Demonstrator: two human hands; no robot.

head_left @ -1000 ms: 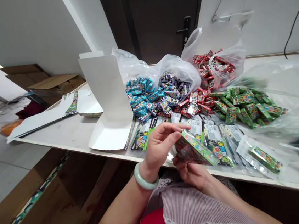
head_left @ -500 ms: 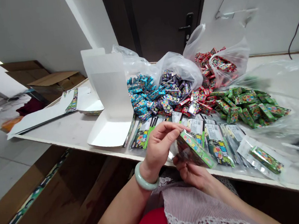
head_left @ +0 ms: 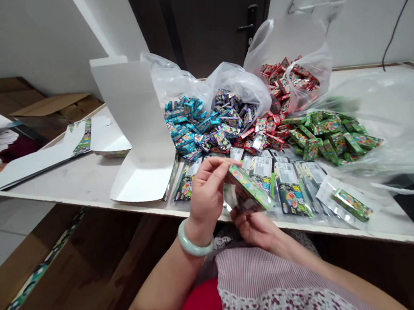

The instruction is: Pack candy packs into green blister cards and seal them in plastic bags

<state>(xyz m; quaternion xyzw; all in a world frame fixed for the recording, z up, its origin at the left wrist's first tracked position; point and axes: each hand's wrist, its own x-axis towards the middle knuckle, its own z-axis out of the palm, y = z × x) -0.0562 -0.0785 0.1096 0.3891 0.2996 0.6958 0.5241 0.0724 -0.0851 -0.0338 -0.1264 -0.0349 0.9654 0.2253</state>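
Both hands hold one clear packet (head_left: 246,193) with small candy boxes in it, a green box uppermost, just in front of the table's near edge. My left hand (head_left: 206,197), with a pale green bangle on the wrist, pinches the packet's top left corner. Under the packet, my right hand (head_left: 253,226) supports it with curled fingers. Behind the hands lie several flat printed packets (head_left: 290,190) in a row. Another filled packet (head_left: 347,204) rests to the right.
Heaps of small boxes lie on the table (head_left: 84,180): blue (head_left: 185,127), purple (head_left: 230,115), red (head_left: 288,80) in an open plastic bag, green (head_left: 328,135). A folded white card carton (head_left: 138,132) stands at the left. An open brown cardboard box (head_left: 49,270) sits on the floor.
The view has shifted slightly, so everything sits further left and higher. The hands have kept hold of the packet, its green box now tilted a little more upward.
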